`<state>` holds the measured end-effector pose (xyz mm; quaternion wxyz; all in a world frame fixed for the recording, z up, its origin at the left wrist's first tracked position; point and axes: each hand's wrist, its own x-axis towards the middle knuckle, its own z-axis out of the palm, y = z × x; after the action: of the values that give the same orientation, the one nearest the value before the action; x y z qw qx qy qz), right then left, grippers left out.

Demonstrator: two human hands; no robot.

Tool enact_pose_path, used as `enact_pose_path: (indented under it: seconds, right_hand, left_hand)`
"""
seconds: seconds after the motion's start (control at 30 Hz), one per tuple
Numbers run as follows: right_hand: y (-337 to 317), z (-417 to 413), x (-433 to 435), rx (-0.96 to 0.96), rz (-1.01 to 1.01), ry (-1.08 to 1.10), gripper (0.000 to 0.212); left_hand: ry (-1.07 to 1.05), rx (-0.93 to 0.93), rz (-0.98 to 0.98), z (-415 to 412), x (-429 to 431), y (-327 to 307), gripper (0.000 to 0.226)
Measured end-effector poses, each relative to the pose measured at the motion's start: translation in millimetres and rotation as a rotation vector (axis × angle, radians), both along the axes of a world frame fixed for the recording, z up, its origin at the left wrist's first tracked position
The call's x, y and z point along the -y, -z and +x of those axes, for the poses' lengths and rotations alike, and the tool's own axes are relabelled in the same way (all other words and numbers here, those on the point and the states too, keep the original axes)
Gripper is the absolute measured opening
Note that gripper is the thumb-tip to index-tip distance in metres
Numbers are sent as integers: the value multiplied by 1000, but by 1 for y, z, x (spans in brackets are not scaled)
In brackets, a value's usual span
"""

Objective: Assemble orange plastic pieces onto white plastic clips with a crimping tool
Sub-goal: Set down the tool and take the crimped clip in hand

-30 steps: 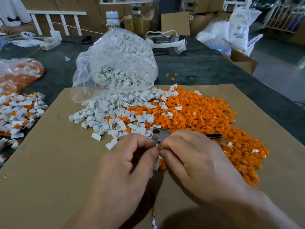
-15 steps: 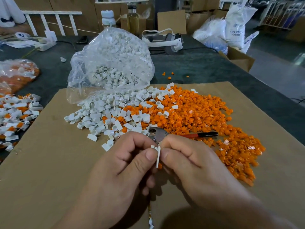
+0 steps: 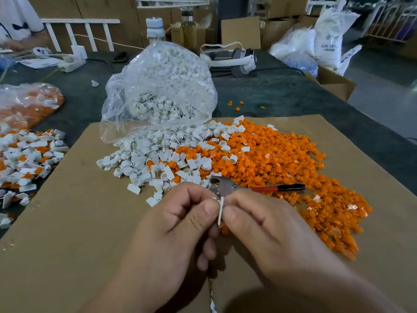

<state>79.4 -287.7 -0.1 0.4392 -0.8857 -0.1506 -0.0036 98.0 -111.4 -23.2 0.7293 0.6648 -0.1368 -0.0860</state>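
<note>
White clip (image 3: 220, 210) sits pinched edge-on between left grip (image 3: 173, 231) and right grip (image 3: 268, 231), both clenched on it above the cardboard (image 3: 67, 222), near the crimping tool (image 3: 228, 188). Light, stiff, small and slick, I judge; hold its flat faces.

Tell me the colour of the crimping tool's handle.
The crimping tool handle is red, black-tipped; head view.

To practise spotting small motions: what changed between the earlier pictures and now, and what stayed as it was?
The left hand and right hand drew back slightly, uncovering the red handle of the crimping tool. The white clip, barely visible a second ago, now stands edge-on between the thumbs. Both hands still pinch it; tool, orange pieces and bag stayed put.
</note>
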Motion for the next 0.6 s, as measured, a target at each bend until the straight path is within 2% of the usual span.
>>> enact_pose_path:
  seconds: [0.07,0.13,0.2,0.23,0.27,0.33,0.37,0.43,0.47,0.5,0.6]
  right_hand:
    - [3,1,2,199,-233,-2,36]
    - [5,1,2,256,-254,-2,37]
    - [7,-1,0,244,-180,4,39]
    - [7,-1,-1,183,-82,6,39]
    - [7,0,-2,38,78,12,39]
    - [4,2,-2,-401,454,7,33]
    - [3,3,-1,-552,566,-16,30]
    - [1,3,-1,-642,629,-66,29]
    - [1,3,0,-618,619,-81,31]
    - [2,2,1,-510,529,-77,34]
    - [5,1,4,68,-21,-63,36]
  left_hand:
    - [22,-83,-26,2,-2,0,34]
    - [34,-107,-33,3,-3,1,36]
    - [60,-72,-19,2,-3,0,33]
    - [71,-44,-6,1,-3,-1,30]
    - [75,-6,14,0,-3,-1,27]
    - [50,106,116,-3,-3,-2,30]
    - [34,157,169,-4,-3,-2,33]
    - [8,184,199,-5,-2,-3,31]
    - [-1,166,195,-5,-2,-4,28]
    - [-7,135,190,-4,-2,-5,26]
    - [0,29,151,-3,-3,-6,25]
